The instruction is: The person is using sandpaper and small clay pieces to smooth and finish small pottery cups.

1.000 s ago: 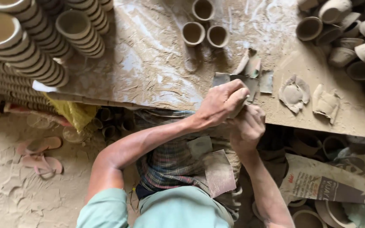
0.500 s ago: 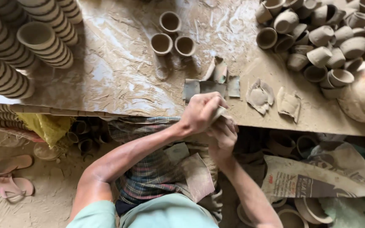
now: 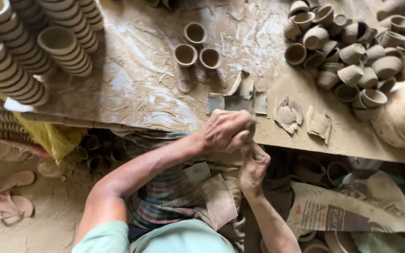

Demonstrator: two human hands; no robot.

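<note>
Both hands stay together at the table's near edge: left hand [image 3: 226, 132] curled over, right hand [image 3: 254, 164] under, clamped on sth small, prob. clay, mostly hidden. Vs earlier frames grip's unchanged, only view shifted; still working the same lump. Three clay cups [image 3: 197, 47] sit mid-table, cup pile [image 3: 352, 51] at far-right corner.

Surface [image 3: 132, 89] open mid-left; stacked cups [image 3: 66, 49] block far left, three cups [image 3: 197, 49] far centre, loose cup pile [image 3: 352, 51] far right.
</note>
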